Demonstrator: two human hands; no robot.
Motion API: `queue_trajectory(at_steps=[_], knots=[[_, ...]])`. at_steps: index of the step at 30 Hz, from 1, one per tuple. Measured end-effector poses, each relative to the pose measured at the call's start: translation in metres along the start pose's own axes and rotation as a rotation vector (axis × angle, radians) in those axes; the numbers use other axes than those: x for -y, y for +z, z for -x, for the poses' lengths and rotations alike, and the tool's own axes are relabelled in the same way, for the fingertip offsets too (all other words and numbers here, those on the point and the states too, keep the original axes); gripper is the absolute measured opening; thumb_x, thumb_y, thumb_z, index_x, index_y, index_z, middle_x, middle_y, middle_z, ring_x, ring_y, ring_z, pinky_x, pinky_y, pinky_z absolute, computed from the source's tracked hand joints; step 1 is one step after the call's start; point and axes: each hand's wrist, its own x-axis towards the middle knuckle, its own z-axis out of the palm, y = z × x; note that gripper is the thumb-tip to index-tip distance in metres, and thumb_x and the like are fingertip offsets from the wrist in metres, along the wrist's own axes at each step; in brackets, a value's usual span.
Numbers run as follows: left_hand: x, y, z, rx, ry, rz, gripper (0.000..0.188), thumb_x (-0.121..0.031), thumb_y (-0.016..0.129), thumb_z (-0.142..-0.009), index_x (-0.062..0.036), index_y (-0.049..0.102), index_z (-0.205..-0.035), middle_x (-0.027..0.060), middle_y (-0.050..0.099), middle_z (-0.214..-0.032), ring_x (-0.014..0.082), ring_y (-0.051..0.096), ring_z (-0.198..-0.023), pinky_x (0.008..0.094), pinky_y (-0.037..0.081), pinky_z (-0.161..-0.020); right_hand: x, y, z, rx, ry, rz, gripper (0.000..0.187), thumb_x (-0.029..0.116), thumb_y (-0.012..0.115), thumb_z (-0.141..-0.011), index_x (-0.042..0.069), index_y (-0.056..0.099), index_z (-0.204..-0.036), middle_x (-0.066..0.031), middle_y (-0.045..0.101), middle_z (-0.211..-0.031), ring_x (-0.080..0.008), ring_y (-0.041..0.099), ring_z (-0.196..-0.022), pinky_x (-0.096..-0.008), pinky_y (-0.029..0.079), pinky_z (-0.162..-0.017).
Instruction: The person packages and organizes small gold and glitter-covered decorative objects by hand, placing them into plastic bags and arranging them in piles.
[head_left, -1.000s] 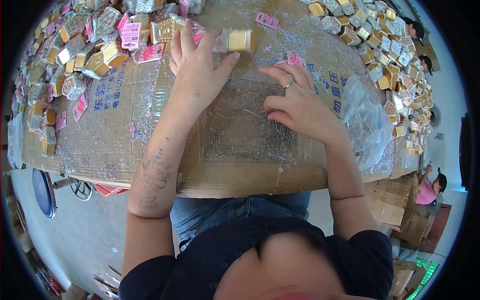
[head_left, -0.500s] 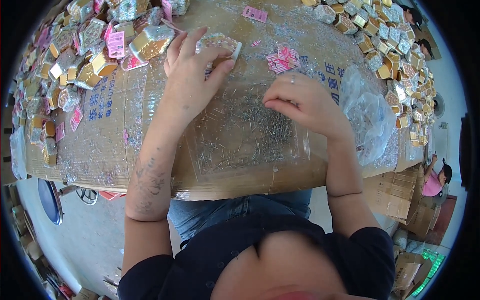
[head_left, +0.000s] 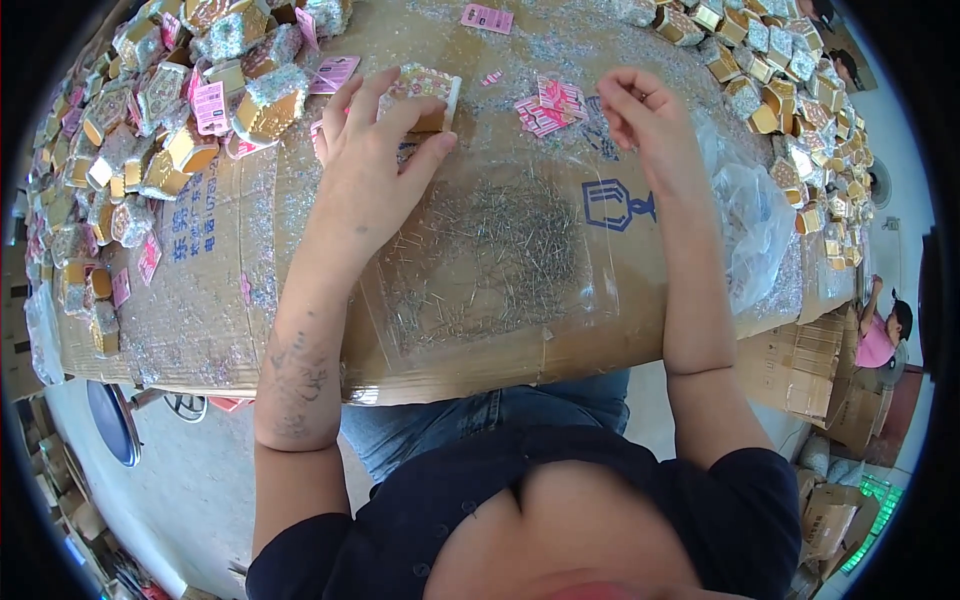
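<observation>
My left hand (head_left: 375,165) is around a small block-shaped ornament (head_left: 432,85) with a glittery patterned top and a gold side, fingers on its far side and thumb near its right edge. My right hand (head_left: 645,125) hangs over the table to the right of the pink cards, fingertips pinched together. Anything between those fingertips is too small to make out. Below both hands, a heap of thin metal pins (head_left: 525,245) lies on clear tape over the cardboard. A small pile of pink-and-white printed cards (head_left: 553,106) sits between the hands, beyond the pins.
Many glittery gold ornaments (head_left: 185,145) are heaped at the left, some with pink tags. Another heap (head_left: 790,120) runs along the right edge. A crumpled clear plastic bag (head_left: 752,225) lies right of my right forearm. Cardboard (head_left: 470,375) covers the table. A person in pink (head_left: 880,340) is far right.
My right hand has lifted from over the pins and moved up and to the right, past the pink cards. My left hand stays at the ornament.
</observation>
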Motion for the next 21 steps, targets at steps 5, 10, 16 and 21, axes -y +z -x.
queue_trajectory(at_steps=[5, 10, 16, 21], knots=[[0.002, 0.0, 0.001, 0.001, -0.025, 0.002, 0.03, -0.032, 0.07, -0.087, -0.0159, 0.07, -0.113, 0.0142, 0.046, -0.144, 0.0412, 0.029, -0.139, 0.0594, 0.026, -0.11, -0.009, 0.005, -0.009, -0.13, 0.111, -0.201, 0.013, 0.01, 0.065, -0.091, 0.0, 0.065, -0.1, -0.0034, 0.066, -0.082, -0.0066, 0.055, -0.064, -0.0201, 0.042, -0.053], [0.0, 0.0, 0.001, -0.007, -0.026, 0.015, 0.03, -0.032, 0.069, -0.087, -0.0152, 0.07, -0.112, 0.0142, 0.046, -0.144, 0.0409, 0.031, -0.138, 0.0564, 0.026, -0.111, -0.031, -0.001, -0.028, -0.196, 0.096, 0.259, 0.018, 0.013, 0.068, -0.09, 0.0, 0.065, -0.104, 0.0032, 0.055, -0.071, -0.0022, 0.043, -0.054, -0.02, 0.03, -0.045], [0.001, 0.001, 0.001, -0.034, -0.048, 0.027, 0.029, -0.031, 0.07, -0.087, -0.0143, 0.071, -0.11, 0.0154, 0.047, -0.143, 0.0409, 0.032, -0.137, 0.0566, 0.028, -0.109, -0.03, 0.01, -0.044, -0.02, 0.37, 0.081, 0.019, 0.014, 0.069, -0.089, 0.002, 0.066, -0.103, 0.0057, 0.053, -0.07, 0.0001, 0.035, -0.05, -0.0191, 0.02, -0.041], [0.002, 0.001, 0.002, -0.055, -0.047, 0.025, 0.028, -0.031, 0.07, -0.086, -0.0137, 0.072, -0.108, 0.0159, 0.048, -0.141, 0.041, 0.033, -0.135, 0.0562, 0.03, -0.108, -0.014, 0.026, -0.06, 0.22, 0.585, 0.026, 0.015, 0.015, 0.069, -0.09, 0.003, 0.064, -0.099, 0.0053, 0.052, -0.071, 0.0003, 0.031, -0.048, -0.0183, 0.018, -0.039]])
